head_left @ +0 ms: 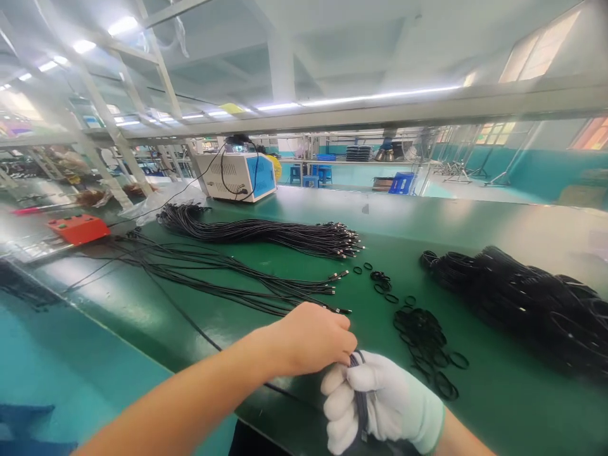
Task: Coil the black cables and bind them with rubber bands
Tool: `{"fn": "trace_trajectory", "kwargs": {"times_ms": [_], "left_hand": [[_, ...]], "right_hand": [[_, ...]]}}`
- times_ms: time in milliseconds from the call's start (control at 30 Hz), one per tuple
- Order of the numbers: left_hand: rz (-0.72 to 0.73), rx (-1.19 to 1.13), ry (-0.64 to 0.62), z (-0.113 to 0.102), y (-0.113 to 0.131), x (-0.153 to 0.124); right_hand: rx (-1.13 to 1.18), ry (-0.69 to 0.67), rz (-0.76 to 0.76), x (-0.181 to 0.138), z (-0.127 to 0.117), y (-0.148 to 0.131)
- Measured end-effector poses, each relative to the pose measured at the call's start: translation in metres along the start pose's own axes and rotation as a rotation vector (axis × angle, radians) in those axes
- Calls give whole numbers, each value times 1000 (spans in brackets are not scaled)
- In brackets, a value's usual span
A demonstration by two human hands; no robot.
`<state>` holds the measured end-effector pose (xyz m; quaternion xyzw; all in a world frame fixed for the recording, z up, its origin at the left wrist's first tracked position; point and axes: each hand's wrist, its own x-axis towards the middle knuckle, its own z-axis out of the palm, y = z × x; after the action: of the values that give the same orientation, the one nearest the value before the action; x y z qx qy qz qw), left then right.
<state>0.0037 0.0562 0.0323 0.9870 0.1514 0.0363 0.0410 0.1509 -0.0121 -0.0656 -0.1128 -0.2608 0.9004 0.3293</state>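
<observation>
My right hand (380, 399), in a white glove, is closed around a bundled black cable (361, 411) near the front edge of the green table. Against the top of that bundle, my bare left hand (316, 339) has its fingers pinched together; what lies between them is hidden. Just beyond the left hand lie loose black cables (266, 291) with metal plugs at their right ends. A thick bunch of black cables (266, 231) stretches across the table behind them. Right of my hands is a pile of small black bands (420, 332), with more single bands scattered above it.
A large heap of coiled black cables (513, 297) covers the right side of the green table (304, 206). A white and blue machine (242, 177) stands at the back. An orange-red control box (78, 229) sits at the left, and a metal frame rises behind it.
</observation>
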Motion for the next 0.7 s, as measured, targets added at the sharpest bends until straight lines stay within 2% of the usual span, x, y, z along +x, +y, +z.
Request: {"fn": "trace_trajectory", "kwargs": {"times_ms": [100,167,233,400,467,600,700], "left_hand": [[-136,-367,-49,-5,-5,1],[-248,-609,-7,1,-4,-4],[-349,-768,87,13,0,-9],[-454,-798,408,39,19,-21],[-481,-854,441,44,24,-25],[-480,-1008,421,48,28,-27],[-472,-1032,492,53,31,-25]], "right_hand": [[1,-20,-19,-5,6,-2],[-10,-18,-48,-5,9,-3],[-32,3,-85,-4,11,-3],[-169,43,-190,2,13,-5],[-231,40,-187,2,15,-7],[-412,11,-147,0,23,-15],[-571,11,-118,-4,28,-20]]}}
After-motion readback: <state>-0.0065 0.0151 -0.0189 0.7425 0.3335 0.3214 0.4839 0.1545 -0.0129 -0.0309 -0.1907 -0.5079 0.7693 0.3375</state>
